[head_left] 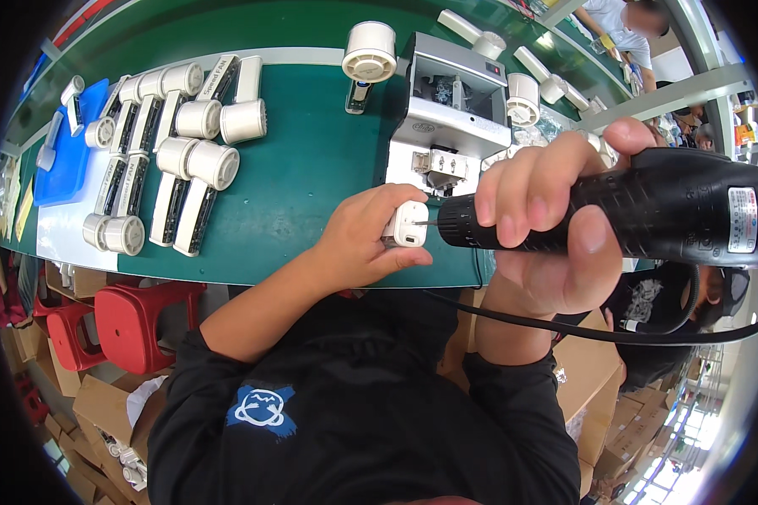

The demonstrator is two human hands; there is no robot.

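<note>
My left hand [364, 229] is closed around a white handheld fan [410, 225], its small rounded end with a port facing right. In my right hand [556, 210] lies a black corded electric screwdriver [674, 206], gripped round the body and pointing left. Its thin bit meets the end of the fan, and I cannot make out the screw. Just beyond both hands stands a grey machine [446, 118] with an open-topped bin of small parts and a metal fixture [440, 168] on its front. The rest of the fan is hidden by my left hand.
Several white fans with exposed circuit boards [177, 194] lie in rows at the left of the green table [303, 151]. Past them is a blue tray [67, 160]. Another fan [369, 55] stands beside the machine. Red stools [139, 324] and cartons are below; a black cable [547, 324] hangs near my right arm.
</note>
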